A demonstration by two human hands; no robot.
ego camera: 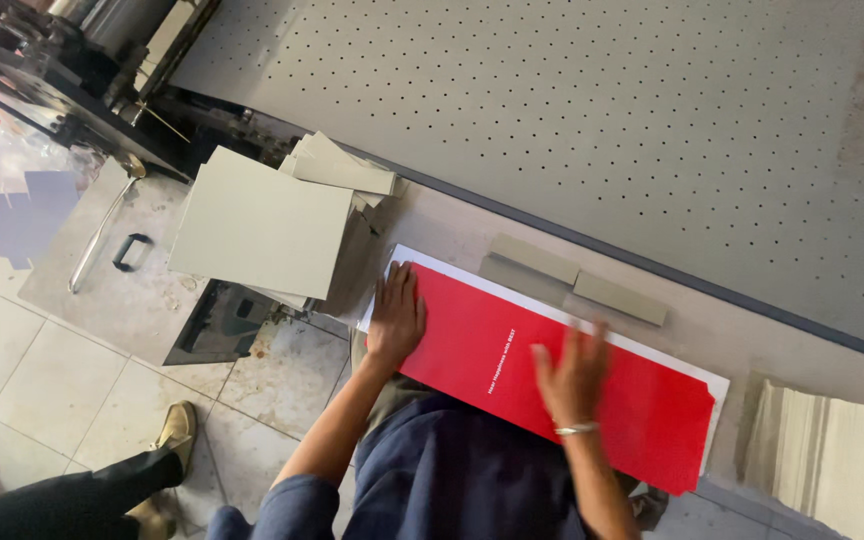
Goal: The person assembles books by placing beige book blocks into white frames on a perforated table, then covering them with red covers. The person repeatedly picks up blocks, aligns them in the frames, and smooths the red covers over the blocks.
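My left hand (395,315) lies flat, fingers spread, pressing one end of a long red sheet (512,365) that rests at the near edge of the grey workbench (712,330), beside a white sheet (432,262). My right hand (572,375), open and blurred, rests on the middle of the red sheet. Three grey card strips (572,280) lie just beyond it, and a stack of grey boards (262,225) sits past the bench's left end

Both hands, the left hand (395,318) and the right hand (572,375), lie flat on the sheet (512,350), which rests on the surface (712,330). Behind the sheet lie three board strips (572,275). A stack of boards (257,225) sits left of it, another pile (832,455) right.
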